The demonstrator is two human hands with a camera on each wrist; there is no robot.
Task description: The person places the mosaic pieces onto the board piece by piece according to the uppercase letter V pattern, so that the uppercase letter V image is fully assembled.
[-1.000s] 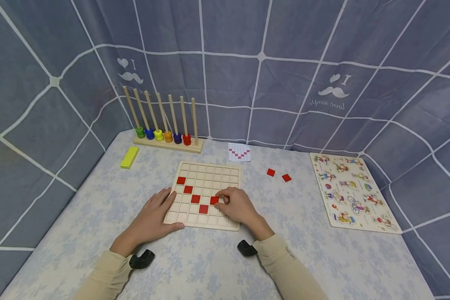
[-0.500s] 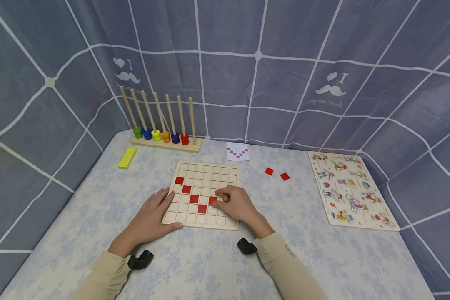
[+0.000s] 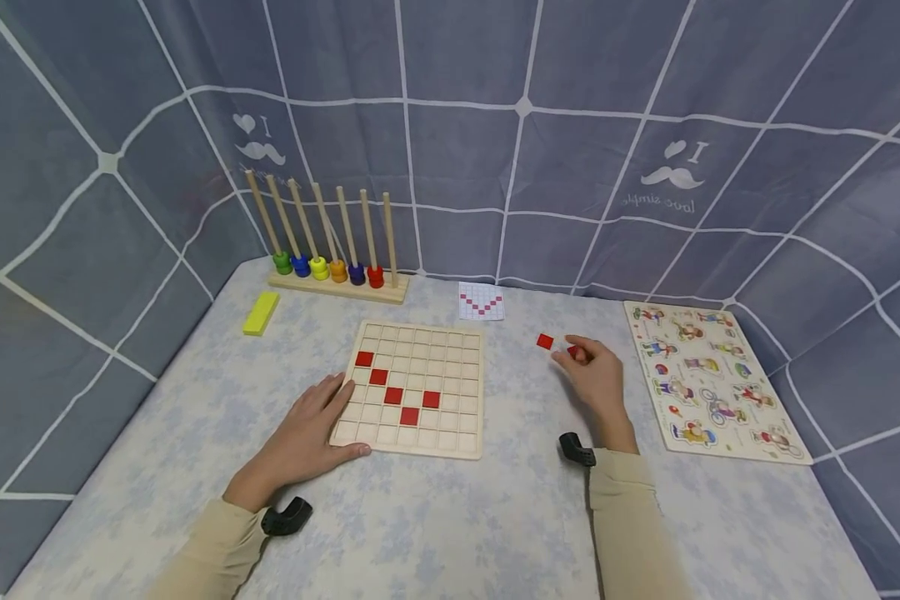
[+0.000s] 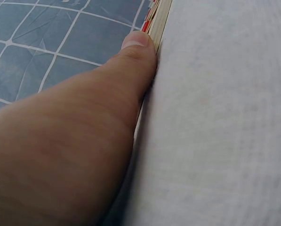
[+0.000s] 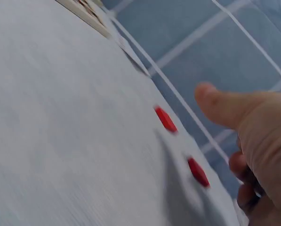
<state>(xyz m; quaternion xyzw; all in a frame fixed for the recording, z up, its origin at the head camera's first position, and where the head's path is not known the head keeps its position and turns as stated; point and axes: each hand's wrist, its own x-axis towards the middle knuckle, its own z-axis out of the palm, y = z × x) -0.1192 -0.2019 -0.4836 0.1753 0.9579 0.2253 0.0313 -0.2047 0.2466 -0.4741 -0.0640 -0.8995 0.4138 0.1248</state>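
A wooden grid board (image 3: 450, 433) lies at the centre with several red squares (image 3: 409, 416) in its cells, four in a descending diagonal and one up to the right. My left hand (image 3: 305, 433) rests at the board's left edge, fingers on it and thumb along the front corner; the left wrist view shows that thumb (image 4: 138, 47) against the edge. Right of the board, my right hand (image 3: 594, 377) hovers around a loose red square (image 3: 573, 352), thumb and fingers apart. Another loose red square (image 3: 544, 342) lies just left of it. Both squares lie on the cloth in the right wrist view.
Behind the board lies a small pattern card (image 3: 482, 302). A peg rack with coloured rings (image 3: 337, 287) and a yellow block (image 3: 261, 313) are at the back left. A picture puzzle board (image 3: 708, 450) lies at the right. Patterned curtains stand behind the table.
My right hand has let go of the red square on the board and moved right to the loose squares. My left hand has stayed at the board's edge.
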